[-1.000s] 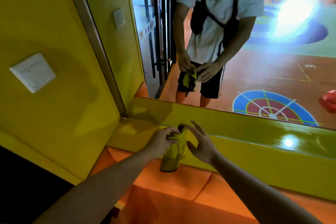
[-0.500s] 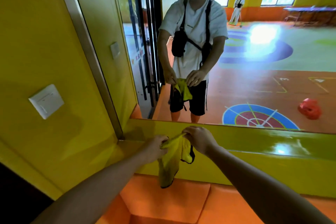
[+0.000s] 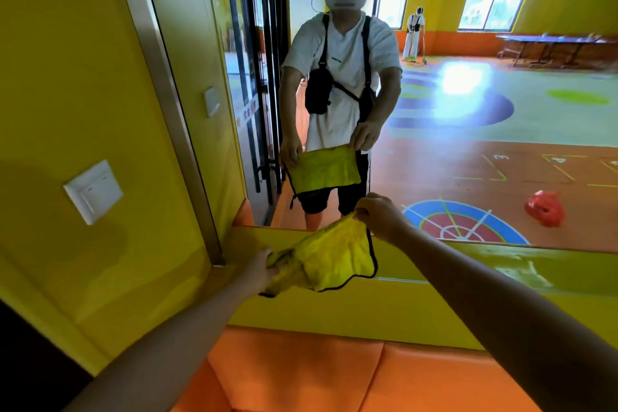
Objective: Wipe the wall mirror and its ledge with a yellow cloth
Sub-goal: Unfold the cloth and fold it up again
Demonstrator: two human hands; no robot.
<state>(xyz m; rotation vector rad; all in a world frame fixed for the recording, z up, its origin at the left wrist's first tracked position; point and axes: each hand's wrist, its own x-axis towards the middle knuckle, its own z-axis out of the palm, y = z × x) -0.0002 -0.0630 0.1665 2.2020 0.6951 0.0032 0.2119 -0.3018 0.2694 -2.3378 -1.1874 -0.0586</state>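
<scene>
A yellow cloth (image 3: 329,257) with a dark hem is stretched out between both hands, just above the glossy yellow ledge (image 3: 501,269). My left hand (image 3: 262,269) grips its lower left corner near the mirror's metal frame. My right hand (image 3: 381,214) pinches its upper right corner, held higher and close to the glass. The wall mirror (image 3: 468,130) fills the upper right and reflects a person in a white shirt holding the spread cloth.
A silver mirror frame (image 3: 167,104) runs down the left, beside a yellow wall with a white switch (image 3: 93,191). Orange padding (image 3: 301,371) lies below the ledge. The mirror reflects a hall floor, a red bag and a distant person.
The bunched cloth has been pulled open: my hands moved apart, the right one up and to the right. The view has tilted upward, showing more of the mirror.
</scene>
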